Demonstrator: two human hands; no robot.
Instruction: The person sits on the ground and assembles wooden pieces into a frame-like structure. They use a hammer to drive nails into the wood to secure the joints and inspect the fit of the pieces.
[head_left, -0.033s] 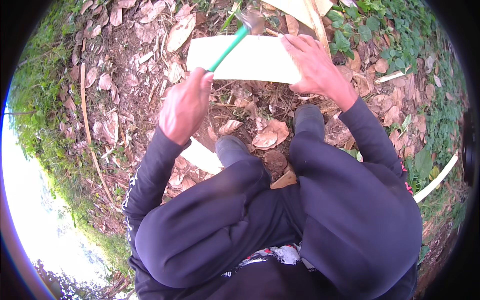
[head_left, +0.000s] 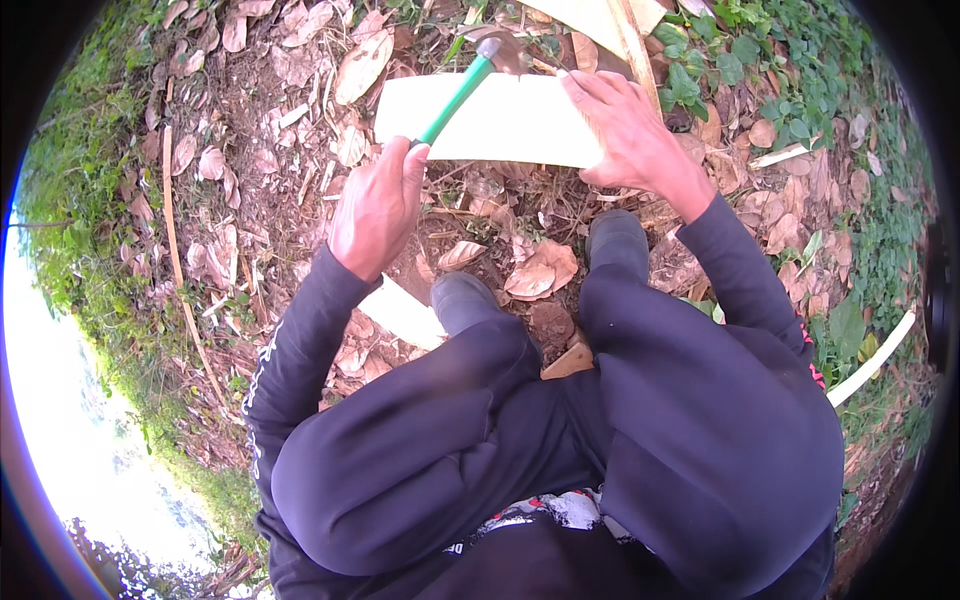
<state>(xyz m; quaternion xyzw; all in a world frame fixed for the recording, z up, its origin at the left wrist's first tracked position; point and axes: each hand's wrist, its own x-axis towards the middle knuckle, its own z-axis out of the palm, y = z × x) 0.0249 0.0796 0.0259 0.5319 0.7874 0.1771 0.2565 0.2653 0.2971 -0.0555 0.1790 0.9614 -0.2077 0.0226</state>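
Ground (head_left: pixel 280 215): brown soil, strewn with dry leaves (head_left: pixel 540 272) around boots (head_left: pixel 617 245). Just left of boots: pale flat piece (head_left: pixel 405 312). Far left of boots: long thin stick (head_left: pixel 175 250). Well right of boots: pale strip (head_left: pixel 875 360). Beyond boots, toward right: green plants (head_left: pixel 735 60).

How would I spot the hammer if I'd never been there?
Find the broad pale board held by the right hand. The hammer slants over its left part, gripped by the left hand; its green handle stands out from brown leaves.
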